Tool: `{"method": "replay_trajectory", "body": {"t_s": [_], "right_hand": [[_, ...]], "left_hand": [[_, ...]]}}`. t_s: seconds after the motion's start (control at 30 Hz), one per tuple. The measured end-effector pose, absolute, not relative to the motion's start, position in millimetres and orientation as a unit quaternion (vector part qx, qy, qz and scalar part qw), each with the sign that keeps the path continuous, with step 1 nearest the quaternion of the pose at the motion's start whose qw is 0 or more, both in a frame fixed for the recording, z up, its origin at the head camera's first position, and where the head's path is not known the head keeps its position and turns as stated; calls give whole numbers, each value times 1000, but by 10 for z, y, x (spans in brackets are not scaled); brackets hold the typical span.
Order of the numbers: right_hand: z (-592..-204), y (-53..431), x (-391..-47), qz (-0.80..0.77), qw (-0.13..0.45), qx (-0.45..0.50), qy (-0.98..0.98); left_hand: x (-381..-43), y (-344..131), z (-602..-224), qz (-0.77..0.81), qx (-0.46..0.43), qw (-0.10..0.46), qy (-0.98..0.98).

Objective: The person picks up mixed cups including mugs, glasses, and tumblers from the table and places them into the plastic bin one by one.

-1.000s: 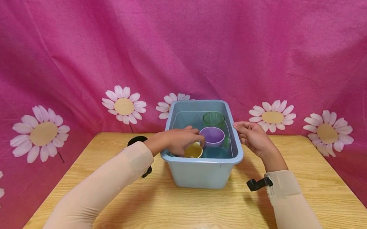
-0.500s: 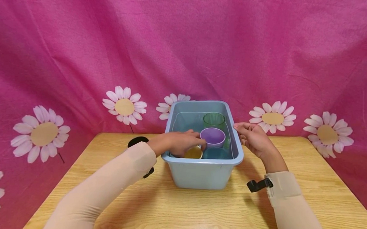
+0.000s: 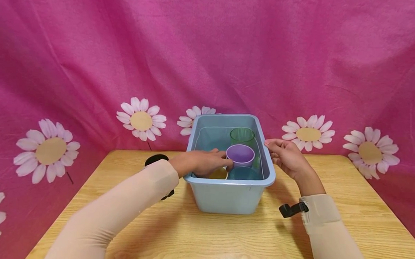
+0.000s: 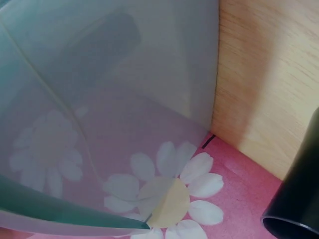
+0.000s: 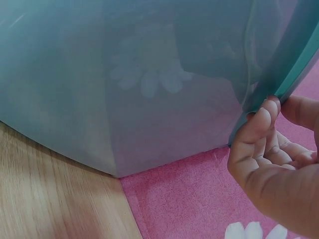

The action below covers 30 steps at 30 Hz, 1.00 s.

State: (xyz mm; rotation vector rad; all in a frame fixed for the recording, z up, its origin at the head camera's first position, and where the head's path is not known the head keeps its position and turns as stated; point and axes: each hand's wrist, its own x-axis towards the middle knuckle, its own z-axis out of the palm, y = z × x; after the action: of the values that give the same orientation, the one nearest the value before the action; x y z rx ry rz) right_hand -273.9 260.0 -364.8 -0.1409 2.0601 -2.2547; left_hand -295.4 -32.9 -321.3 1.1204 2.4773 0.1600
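Observation:
A pale blue plastic bin (image 3: 228,196) stands on the table, holding several cups. My left hand (image 3: 210,163) reaches over its left rim and grips a yellow cup (image 3: 219,173), which it partly covers. Right beside the fingertips is a purple cup (image 3: 241,154). A blue see-through cup (image 3: 243,173) sits at the near right corner, and a green glass (image 3: 242,135) farther back. My right hand (image 3: 286,157) pinches the bin's right rim between thumb and fingers, as the right wrist view shows at the teal rim (image 5: 299,62).
The wooden table (image 3: 212,241) carries the bin near its back edge. Behind it hangs a pink cloth (image 3: 225,59) with white daisies. A black cylindrical thing (image 4: 294,199) stands left of the bin, mostly behind my left arm in the head view.
My left hand has sunk slightly and shifted a little right over the yellow cup, less of which now shows. The right hand and the bin stay almost where they were.

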Motion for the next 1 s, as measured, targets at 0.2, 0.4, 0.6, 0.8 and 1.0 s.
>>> {"method": "replay_trajectory", "body": {"t_s": [0.2, 0.4, 0.6, 0.8, 1.0], "right_hand": [[-3668, 2601, -2740, -741, 45, -48, 669], [-3674, 2599, -2749, -740, 42, -50, 669], [-3671, 2591, -2764, -743, 40, -53, 666], [-3674, 2594, -2760, -741, 42, -56, 668], [-3676, 2598, -2758, -738, 41, -57, 672]], "left_hand": [[-2947, -337, -3201, -15, 452, 170, 876], [-2913, -342, -3112, -33, 455, 166, 874], [-2873, -349, -2947, -30, 455, 156, 876], [-2860, -375, -2810, -38, 464, 134, 875], [-2876, -445, -2646, -40, 484, 105, 868]]}}
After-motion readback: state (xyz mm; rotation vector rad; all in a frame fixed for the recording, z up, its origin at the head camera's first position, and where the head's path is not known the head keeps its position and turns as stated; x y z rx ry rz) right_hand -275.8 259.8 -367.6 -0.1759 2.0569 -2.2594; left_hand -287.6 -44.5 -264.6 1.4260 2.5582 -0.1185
